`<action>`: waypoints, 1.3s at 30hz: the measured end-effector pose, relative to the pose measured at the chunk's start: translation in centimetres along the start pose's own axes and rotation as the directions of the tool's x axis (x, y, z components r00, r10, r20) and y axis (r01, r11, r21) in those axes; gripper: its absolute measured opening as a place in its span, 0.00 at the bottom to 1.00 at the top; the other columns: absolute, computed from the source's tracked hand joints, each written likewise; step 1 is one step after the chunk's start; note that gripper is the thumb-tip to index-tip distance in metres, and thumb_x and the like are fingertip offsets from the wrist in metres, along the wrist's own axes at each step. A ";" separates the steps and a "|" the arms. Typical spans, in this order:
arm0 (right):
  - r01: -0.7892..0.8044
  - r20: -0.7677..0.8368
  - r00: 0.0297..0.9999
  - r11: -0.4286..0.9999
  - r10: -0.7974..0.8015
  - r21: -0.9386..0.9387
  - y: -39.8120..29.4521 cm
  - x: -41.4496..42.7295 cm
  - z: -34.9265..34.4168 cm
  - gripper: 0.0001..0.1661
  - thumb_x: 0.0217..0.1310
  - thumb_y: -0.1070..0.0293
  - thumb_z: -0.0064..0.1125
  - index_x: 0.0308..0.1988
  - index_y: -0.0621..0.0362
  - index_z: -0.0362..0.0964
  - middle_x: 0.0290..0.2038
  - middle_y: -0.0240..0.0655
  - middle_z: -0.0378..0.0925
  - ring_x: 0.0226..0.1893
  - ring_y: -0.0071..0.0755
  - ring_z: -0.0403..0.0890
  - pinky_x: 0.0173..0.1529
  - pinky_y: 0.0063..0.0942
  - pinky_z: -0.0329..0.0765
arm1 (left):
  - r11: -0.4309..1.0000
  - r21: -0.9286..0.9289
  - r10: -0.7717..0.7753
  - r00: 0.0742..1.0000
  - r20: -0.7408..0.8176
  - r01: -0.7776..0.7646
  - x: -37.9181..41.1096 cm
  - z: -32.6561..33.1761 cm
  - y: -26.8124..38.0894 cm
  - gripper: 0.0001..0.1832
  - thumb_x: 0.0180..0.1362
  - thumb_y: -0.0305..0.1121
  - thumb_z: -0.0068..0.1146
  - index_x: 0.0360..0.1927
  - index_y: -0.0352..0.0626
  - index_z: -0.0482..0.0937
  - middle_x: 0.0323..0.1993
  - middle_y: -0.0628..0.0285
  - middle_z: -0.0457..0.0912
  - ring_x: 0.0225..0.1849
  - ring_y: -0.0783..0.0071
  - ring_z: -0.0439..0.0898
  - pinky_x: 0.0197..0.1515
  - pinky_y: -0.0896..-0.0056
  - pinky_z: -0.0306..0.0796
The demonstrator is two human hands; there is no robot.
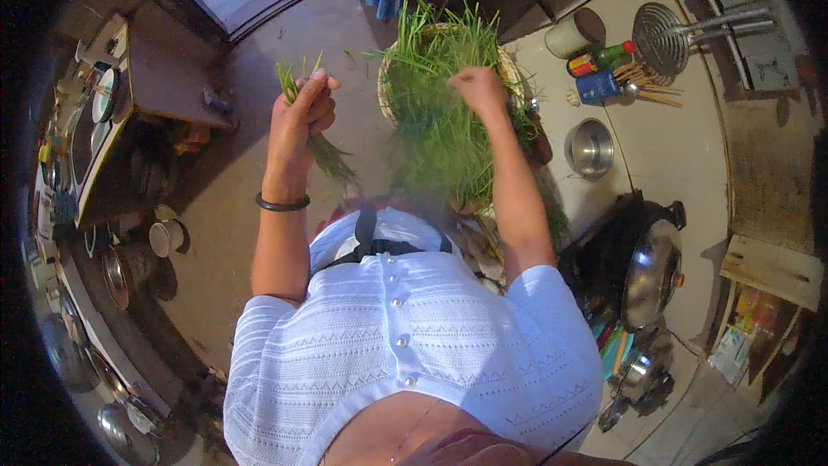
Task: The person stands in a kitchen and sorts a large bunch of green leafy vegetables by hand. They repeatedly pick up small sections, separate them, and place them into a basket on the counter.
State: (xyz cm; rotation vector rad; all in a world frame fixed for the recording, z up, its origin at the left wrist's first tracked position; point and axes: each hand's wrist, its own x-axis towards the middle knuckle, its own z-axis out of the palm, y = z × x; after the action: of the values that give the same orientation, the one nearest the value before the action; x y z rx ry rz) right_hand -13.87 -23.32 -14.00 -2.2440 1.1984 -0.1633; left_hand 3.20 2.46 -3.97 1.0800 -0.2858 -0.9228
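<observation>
My left hand (309, 107), with a dark band on its wrist, is closed around a small bunch of thin green stalks (331, 158). Their ends show above the thumb, and the rest hangs below the fist. To the right stands a woven basket (385, 87) heaped with long, grass-like greens (440, 136), which spill over its rim. Over the heap's right side is my right hand (480, 92), its fingers curled together and a little blurred. Whether a stalk is pinched in them cannot be made out.
At right, a pale counter carries a metal pot (590, 147), a green bottle (611, 57), a blue box (596, 87), a coiled strainer (660, 39) and a lidded wok (653, 275). A wooden cabinet (174, 71) stands at left. A mug (166, 237) sits below it.
</observation>
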 end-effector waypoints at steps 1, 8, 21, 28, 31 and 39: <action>0.012 -0.008 1.000 0.985 -0.010 0.171 0.1 -0.7 -1.2 0.16 0.52 0.55 0.63 0.32 0.56 0.82 0.29 0.41 0.82 0.31 0.41 0.82 0.39 0.32 0.76 | 1.000 0.007 0.004 1.000 -0.001 -0.004 0.1 0.1 0.0 0.13 0.64 0.38 0.51 0.33 0.37 0.76 0.14 0.80 0.53 0.15 0.89 0.50 0.19 0.81 0.44; 0.033 0.077 0.988 0.675 -0.133 0.737 -1.3 -5.1 -7.2 0.12 0.58 0.67 0.59 0.38 0.64 0.80 0.32 0.33 0.81 0.32 0.21 0.78 0.37 0.21 0.73 | 0.990 0.130 -0.069 0.994 0.079 0.058 1.2 3.1 -1.2 0.12 0.60 0.39 0.56 0.31 0.40 0.76 0.15 0.79 0.58 0.16 0.89 0.52 0.20 0.80 0.44; 0.138 0.032 0.951 0.512 -0.309 0.848 -6.1 -10.3 -10.5 0.11 0.60 0.70 0.57 0.38 0.67 0.78 0.31 0.34 0.80 0.32 0.23 0.78 0.40 0.22 0.73 | 0.941 0.338 -0.101 0.944 0.314 -0.011 2.2 10.0 -1.9 0.11 0.57 0.35 0.60 0.41 0.43 0.81 0.20 0.80 0.69 0.18 0.91 0.59 0.21 0.84 0.48; -0.067 0.195 0.922 0.358 -0.335 0.931 -5.9 -10.2 -9.5 0.09 0.60 0.70 0.57 0.35 0.66 0.77 0.30 0.34 0.79 0.31 0.24 0.78 0.39 0.22 0.73 | 0.946 0.323 -0.158 0.902 0.402 0.022 1.8 10.2 -2.0 0.10 0.57 0.34 0.60 0.41 0.43 0.81 0.19 0.79 0.70 0.18 0.91 0.60 0.20 0.84 0.49; -0.111 0.234 0.908 0.339 -0.347 0.934 -5.9 -10.2 -8.8 0.10 0.60 0.69 0.57 0.35 0.66 0.77 0.30 0.33 0.79 0.31 0.24 0.78 0.38 0.23 0.73 | 0.951 0.309 -0.146 0.913 0.382 0.023 1.6 9.8 -2.0 0.09 0.56 0.33 0.61 0.39 0.43 0.81 0.20 0.78 0.71 0.18 0.91 0.60 0.20 0.84 0.49; 0.244 -0.051 0.957 0.698 -0.285 0.673 -7.7 -11.4 -8.1 0.09 0.58 0.67 0.61 0.35 0.63 0.77 0.30 0.31 0.80 0.30 0.25 0.78 0.37 0.25 0.74 | 0.945 0.325 -0.123 0.939 0.321 0.012 1.8 8.8 -1.8 0.06 0.55 0.33 0.62 0.33 0.43 0.80 0.20 0.77 0.72 0.18 0.91 0.61 0.21 0.84 0.50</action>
State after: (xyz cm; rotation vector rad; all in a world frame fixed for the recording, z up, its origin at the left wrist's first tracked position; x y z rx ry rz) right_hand -17.99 -14.51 -1.25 -1.7237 0.6157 -0.5540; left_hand -2.03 -4.71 -1.70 1.2302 -0.7066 -1.1526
